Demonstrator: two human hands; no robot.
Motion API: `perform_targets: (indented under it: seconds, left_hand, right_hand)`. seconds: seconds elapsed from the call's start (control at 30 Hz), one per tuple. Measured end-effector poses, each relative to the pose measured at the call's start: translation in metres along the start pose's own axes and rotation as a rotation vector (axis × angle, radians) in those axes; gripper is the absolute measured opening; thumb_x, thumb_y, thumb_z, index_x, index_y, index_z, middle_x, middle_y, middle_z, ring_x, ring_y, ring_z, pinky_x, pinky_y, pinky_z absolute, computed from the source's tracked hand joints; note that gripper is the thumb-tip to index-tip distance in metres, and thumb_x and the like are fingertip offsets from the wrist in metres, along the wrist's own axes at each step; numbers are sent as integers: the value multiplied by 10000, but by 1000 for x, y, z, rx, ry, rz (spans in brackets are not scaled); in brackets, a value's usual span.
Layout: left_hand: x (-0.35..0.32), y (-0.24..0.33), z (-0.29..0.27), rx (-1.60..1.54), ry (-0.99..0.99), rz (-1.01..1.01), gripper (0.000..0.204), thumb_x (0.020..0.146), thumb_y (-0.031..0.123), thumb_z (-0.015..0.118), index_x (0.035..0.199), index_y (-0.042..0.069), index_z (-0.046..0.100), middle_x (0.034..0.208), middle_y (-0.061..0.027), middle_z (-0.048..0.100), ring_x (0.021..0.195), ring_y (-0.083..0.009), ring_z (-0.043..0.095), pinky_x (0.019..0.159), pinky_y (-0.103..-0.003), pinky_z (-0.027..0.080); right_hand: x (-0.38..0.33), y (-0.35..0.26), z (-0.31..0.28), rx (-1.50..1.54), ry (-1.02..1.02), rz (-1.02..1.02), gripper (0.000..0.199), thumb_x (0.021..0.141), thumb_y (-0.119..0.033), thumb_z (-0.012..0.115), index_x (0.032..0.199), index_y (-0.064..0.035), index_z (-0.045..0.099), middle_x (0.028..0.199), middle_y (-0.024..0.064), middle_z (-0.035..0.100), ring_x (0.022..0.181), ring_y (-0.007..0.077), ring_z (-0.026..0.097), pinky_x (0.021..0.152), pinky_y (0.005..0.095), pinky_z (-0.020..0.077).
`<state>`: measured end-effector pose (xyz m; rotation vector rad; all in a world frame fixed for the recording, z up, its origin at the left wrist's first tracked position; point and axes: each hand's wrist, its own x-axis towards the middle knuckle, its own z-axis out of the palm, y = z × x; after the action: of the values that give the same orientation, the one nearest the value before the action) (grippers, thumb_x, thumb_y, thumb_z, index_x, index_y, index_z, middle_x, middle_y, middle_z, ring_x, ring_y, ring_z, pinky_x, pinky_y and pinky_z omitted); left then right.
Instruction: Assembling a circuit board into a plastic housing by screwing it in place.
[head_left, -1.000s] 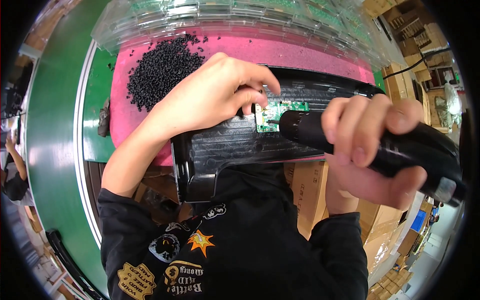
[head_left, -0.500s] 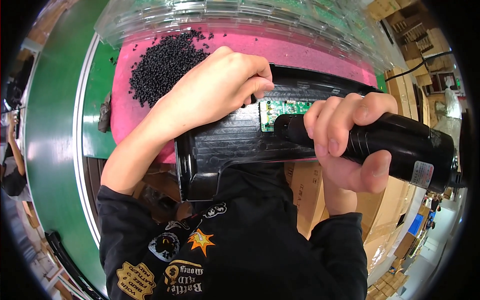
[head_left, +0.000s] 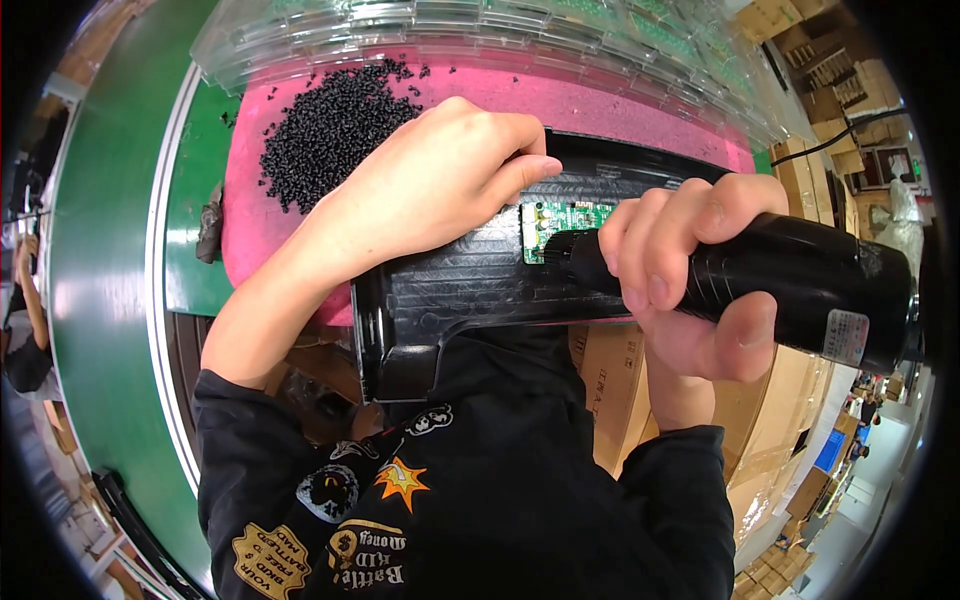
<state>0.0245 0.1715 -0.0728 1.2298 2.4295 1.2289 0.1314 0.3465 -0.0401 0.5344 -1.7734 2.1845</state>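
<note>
Overlapping pink mat [head_left: 590,115]: blk housing [head_left: 470,285]; ctns [head_left: 612,385] nearby.

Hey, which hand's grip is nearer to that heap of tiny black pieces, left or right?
Left. The left-hand grip is just right of the heap of tiny black pieces, over the black panel; the right-hand grip is farther right, around the black power tool.
</note>
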Motion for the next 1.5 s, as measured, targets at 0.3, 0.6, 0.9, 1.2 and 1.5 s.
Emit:
perform_targets:
  seconds: [0.3,0.6,0.9,1.2,1.5]
  left_hand:
    - [-2,-7,5,39,62,149,210,792,104,757,875,-28,616,832,-184,685,835,-371,676,717,-429,535]
    - [-6,-6,-5,70,-157,161,181,781,126,765,877,-9,692,868,-152,693,862,-348,675,750,-419,530]
    - [2,0,1,-238,-177,279,191,826,106,733,895,-44,637,839,-121,643,748,-294,631,682,-355,506]
    - [1,9,-4,-291,-233,203,303,771,126,798,1009,-19,680,966,-82,699,793,-199,646,665,-318,496]
    - [1,-1,7,31,-269,205,555,718,148,835,1217,39,618,1186,-101,631,1031,-280,625,863,-369,547]
  right_hand:
    - [19,15,14,30,-92,76,515,850,-471,766,1042,-74,500,608,1,478,472,107,430,464,245,347]
    - [25,6,3,-42,-71,-6,490,921,-523,582,1060,-58,514,627,-14,482,485,113,440,527,301,390]
    - [19,-17,-5,448,-51,-208,536,904,-551,587,1195,-106,513,764,-23,542,619,110,510,672,291,393]
    - [21,-18,-25,432,-170,-253,551,925,-554,566,1193,-77,497,769,-11,553,585,115,497,648,297,399]
    - [6,-19,-63,-87,91,-84,459,935,-471,563,1082,-40,514,651,-3,511,512,110,455,562,294,398]
